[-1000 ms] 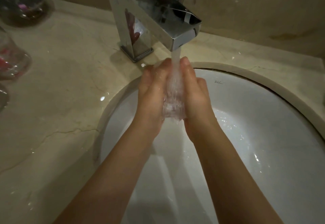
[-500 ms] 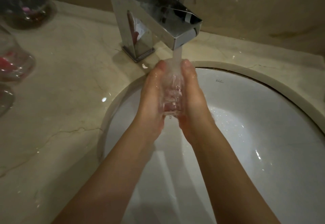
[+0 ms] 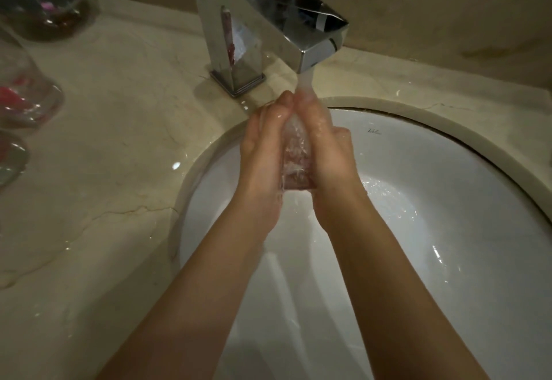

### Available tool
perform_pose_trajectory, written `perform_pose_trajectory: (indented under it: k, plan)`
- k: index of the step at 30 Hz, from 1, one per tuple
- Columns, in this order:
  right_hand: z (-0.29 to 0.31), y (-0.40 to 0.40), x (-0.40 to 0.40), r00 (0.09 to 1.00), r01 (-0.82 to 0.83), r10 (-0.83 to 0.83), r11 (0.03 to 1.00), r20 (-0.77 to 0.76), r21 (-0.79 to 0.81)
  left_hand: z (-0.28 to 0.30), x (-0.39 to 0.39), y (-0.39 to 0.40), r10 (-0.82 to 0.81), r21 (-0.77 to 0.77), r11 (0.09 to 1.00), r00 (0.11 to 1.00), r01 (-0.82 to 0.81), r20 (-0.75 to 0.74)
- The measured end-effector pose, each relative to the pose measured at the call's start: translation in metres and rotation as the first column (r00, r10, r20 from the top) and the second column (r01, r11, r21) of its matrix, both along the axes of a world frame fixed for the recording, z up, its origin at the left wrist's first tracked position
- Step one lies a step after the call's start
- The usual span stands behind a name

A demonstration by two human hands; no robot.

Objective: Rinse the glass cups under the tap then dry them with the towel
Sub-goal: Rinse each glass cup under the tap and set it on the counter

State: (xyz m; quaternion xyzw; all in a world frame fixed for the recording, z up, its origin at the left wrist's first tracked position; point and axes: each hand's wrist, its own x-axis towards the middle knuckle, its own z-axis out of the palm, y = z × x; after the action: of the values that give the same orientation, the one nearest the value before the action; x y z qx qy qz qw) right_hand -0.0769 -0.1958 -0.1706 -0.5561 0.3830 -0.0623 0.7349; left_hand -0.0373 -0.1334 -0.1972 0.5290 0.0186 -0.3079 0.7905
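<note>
- Head view puts the glass cup (image 3: 295, 161) between the two palms, directly under the tap's spout, so the falling stream (image 3: 303, 85) strikes it and the runoff drops into the sink (image 3: 448, 230) below rather than onto the counter.
- Left hand (image 3: 263, 155) presses against the cup's left side, fingers fairly straight and pointing up toward the spout; right hand (image 3: 328, 152) mirrors it on the other side, fingertips nearly meeting the left ones above the cup. Clamping it from both sides likely keeps slippery wet glass from sliding out, and would let the palms rub it.
- Whether the cup's mouth faces up or down I cannot tell; water and glare blur it.
- Chrome tap (image 3: 254, 21) stands just beyond the fingertips, its base on the marble counter (image 3: 104, 170).
- Well to the left of the left hand, more glass cups (image 3: 27, 93) wait at the frame edge, with reddish colour showing through them, probably next for rinsing; a dark dish (image 3: 41, 6) sits further back.
- No towel is in view, so drying looks some way off; my judgement is that the rinse stage is under way.
</note>
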Motion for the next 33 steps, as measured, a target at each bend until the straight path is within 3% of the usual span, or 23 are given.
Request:
perform_pose_trajectory:
  k: [3,6,8,13,17,18,22,23,27,28,31,33]
  plan:
    - [0.004,-0.003,-0.002,0.994,-0.089,0.08,0.986,0.068,0.141,0.002,-0.003,0.0,0.014,-0.022,1.0,0.998,-0.016,-0.056]
    - [-0.003,0.0,0.0,0.997,-0.072,0.07,0.996,-0.039,-0.043,-0.001,-0.007,-0.002,0.096,0.122,0.988,0.995,-0.095,0.001]
    - [-0.004,0.005,0.0,0.999,-0.02,0.017,0.997,-0.046,-0.077,0.0,-0.007,-0.001,0.085,0.109,0.99,0.996,-0.084,-0.004]
    - [0.002,0.0,-0.006,0.999,-0.047,0.045,0.982,0.018,0.181,0.001,-0.004,0.001,0.052,0.03,0.998,0.996,-0.05,-0.078]
    - [-0.006,0.006,-0.003,0.995,-0.009,0.0,0.996,-0.104,-0.086,-0.003,-0.014,0.0,0.106,0.17,0.98,0.994,-0.106,0.01]
    - [-0.006,0.008,-0.005,0.996,0.012,-0.019,0.997,-0.092,-0.071,-0.003,-0.014,0.0,0.099,0.15,0.984,0.995,-0.098,0.001]
    - [-0.001,0.0,-0.009,1.0,0.0,-0.003,0.974,0.013,0.229,0.006,-0.009,0.002,0.029,0.074,0.997,0.995,-0.022,-0.096]
    - [0.001,-0.001,-0.009,1.0,-0.022,0.02,0.975,0.012,0.221,0.007,-0.008,0.001,0.018,0.081,0.997,0.995,-0.011,-0.096]
    - [-0.001,0.0,-0.006,0.995,0.043,-0.054,0.991,-0.082,-0.123,0.006,-0.012,-0.004,0.058,0.221,0.973,0.997,-0.069,0.056]
    - [0.001,0.001,-0.007,0.995,0.057,-0.066,0.991,-0.075,-0.121,0.006,-0.012,-0.003,0.056,0.2,0.978,0.997,-0.065,0.051]
    - [0.002,-0.003,-0.007,1.0,0.004,-0.006,0.99,0.011,0.14,0.011,-0.007,-0.001,0.005,0.033,0.999,0.996,-0.002,-0.09]
    - [0.005,-0.001,-0.007,1.0,-0.028,0.026,0.986,0.016,0.162,0.013,-0.008,-0.003,0.022,0.1,0.995,0.996,-0.013,-0.088]
